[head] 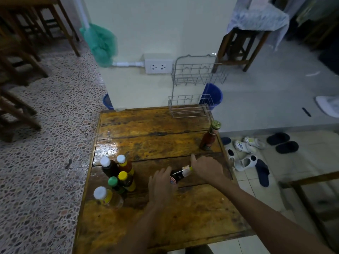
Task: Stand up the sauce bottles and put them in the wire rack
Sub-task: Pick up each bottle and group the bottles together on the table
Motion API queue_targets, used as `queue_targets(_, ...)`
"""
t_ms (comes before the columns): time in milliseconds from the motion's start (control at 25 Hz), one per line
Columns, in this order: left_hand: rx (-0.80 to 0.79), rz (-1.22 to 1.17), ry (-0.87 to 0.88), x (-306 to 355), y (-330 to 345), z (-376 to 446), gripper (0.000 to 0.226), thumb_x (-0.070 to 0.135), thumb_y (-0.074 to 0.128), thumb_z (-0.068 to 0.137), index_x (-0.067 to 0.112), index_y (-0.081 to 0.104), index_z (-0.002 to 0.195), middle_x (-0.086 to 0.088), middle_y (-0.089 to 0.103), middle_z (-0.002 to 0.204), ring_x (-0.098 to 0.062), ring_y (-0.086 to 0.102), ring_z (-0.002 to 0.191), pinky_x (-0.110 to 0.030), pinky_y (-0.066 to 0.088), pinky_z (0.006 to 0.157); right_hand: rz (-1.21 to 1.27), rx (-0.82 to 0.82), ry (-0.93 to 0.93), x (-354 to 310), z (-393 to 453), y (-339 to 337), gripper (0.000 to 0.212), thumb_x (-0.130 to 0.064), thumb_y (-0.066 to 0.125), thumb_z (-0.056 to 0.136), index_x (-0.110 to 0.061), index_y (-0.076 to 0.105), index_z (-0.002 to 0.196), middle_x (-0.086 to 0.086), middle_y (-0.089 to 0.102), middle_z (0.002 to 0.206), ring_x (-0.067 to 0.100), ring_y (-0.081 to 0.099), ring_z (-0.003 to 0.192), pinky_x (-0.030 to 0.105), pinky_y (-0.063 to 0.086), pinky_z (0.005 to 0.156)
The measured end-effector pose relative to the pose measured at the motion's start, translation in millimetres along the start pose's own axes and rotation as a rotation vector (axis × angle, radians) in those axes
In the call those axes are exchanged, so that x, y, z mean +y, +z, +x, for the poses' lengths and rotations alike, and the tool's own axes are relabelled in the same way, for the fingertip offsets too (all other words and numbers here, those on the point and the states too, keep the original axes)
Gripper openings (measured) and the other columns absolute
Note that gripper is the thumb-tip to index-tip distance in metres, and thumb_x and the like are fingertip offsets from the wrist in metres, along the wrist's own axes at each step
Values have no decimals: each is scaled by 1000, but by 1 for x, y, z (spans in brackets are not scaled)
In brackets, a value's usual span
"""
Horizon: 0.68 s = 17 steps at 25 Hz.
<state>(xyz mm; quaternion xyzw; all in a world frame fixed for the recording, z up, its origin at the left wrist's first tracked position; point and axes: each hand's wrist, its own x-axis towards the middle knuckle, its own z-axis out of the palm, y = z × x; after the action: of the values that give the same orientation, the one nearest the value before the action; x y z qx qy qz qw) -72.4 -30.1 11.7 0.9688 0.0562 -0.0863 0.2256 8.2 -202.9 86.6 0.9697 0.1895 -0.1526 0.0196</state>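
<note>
where it lies, dark bottle (178, 176) between left hand (161, 187), right hand (207, 168)

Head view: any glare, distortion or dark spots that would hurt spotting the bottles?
Head view: strong wide-angle bend and dark corners; a bright glare patch on the wet-looking table just behind the upright bottles; the lying dark bottle is mostly covered by the left hand and right hand; the wire rack reads faintly against the pale wall.

sauce bottles: 7 in all | 5 upright plastic-capped bottles (117, 182) clustered at 9 o'clock | 1 upright red glass bottle with gold cap (209, 136) at 2 o'clock | 1 dark bottle lying flat (180, 174) at centre | two-tier grey wire rack (190, 105): 1, at 12 o'clock | bare hands: 2 | wooden plank table (156, 136): 1
</note>
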Motion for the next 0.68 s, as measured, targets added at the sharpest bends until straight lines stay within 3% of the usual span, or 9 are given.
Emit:
queue_targets(80, -121, -134, 12, -4, -7, 14, 77, 42, 77, 88, 21, 41, 153, 0, 56, 146, -23, 54, 131, -41, 47, 105, -5, 158, -126, 2, -5, 1, 34, -28, 63, 94, -13, 60, 124, 9, 65, 78, 29, 62, 59, 32, 44, 41)
queue_targets(120, -204, -239, 5, -8, -12, 20, 83, 41, 79, 87, 19, 37, 156, -1, 52, 152, -24, 53, 135, -42, 48, 107, 33, 221, -184, 1, -8, -6, 22, -39, 56, 98, -19, 63, 105, 3, 63, 71, 23, 59, 56, 33, 42, 38)
queue_targets(160, -285, -354, 8, -10, -18, 24, 88, 41, 80, 86, 18, 34, 158, -1, 48, 155, -25, 52, 137, -42, 49, 107, 55, 280, -210, 3, -5, -9, 29, -46, 44, 102, -23, 58, 91, -2, 59, 69, 19, 56, 57, 33, 41, 38)
queue_targets(240, -415, -503, 29, -10, -31, 26, 91, 40, 82, 85, 16, 34, 158, -2, 47, 155, -27, 52, 136, -39, 49, 105, 16, 402, -304, 6, -2, -11, 35, -45, 36, 104, -23, 52, 83, -5, 56, 69, 16, 50, 59, 34, 38, 40)
queue_targets(280, -439, -525, 32, -10, -34, 26, 91, 40, 82, 85, 15, 34, 158, -3, 48, 154, -27, 53, 134, -41, 50, 105, 16, 457, -368, 7, 0, -11, 34, -43, 36, 105, -23, 51, 82, -4, 56, 67, 16, 49, 58, 34, 38, 40)
queue_targets(440, -404, -492, -8, -4, -36, 20, 86, 33, 82, 86, 16, 37, 157, -7, 50, 152, -30, 56, 131, -44, 52, 102, 127, 462, -288, 3, 1, -8, 36, -35, 34, 105, -21, 50, 75, 0, 51, 54, 21, 47, 42, 30, 28, 37)
queue_targets(520, -356, -434, -15, 3, -32, 16, 81, 29, 81, 86, 16, 40, 155, -7, 54, 149, -30, 58, 128, -42, 54, 98, 173, 430, -208, 7, 3, -1, 35, -33, 37, 103, -20, 51, 74, 1, 51, 51, 24, 48, 38, 28, 25, 37)
queue_targets(600, -289, -342, -44, 14, -26, 11, 80, 30, 81, 86, 17, 42, 154, -6, 57, 147, -29, 60, 126, -40, 54, 94, 93, 221, -158, 14, 3, 5, 15, -25, 55, 97, -13, 59, 88, 7, 57, 56, 28, 52, 39, 29, 34, 34)
queue_targets(680, -219, -191, -68, 23, -18, 6, 73, 36, 81, 85, 22, 48, 148, -2, 62, 139, -26, 62, 122, -40, 55, 94, 58, -10, -42, 18, 1, 14, 39, -13, 68, 88, 4, 57, 120, 18, 67, 79, 34, 63, 56, 37, 49, 45)
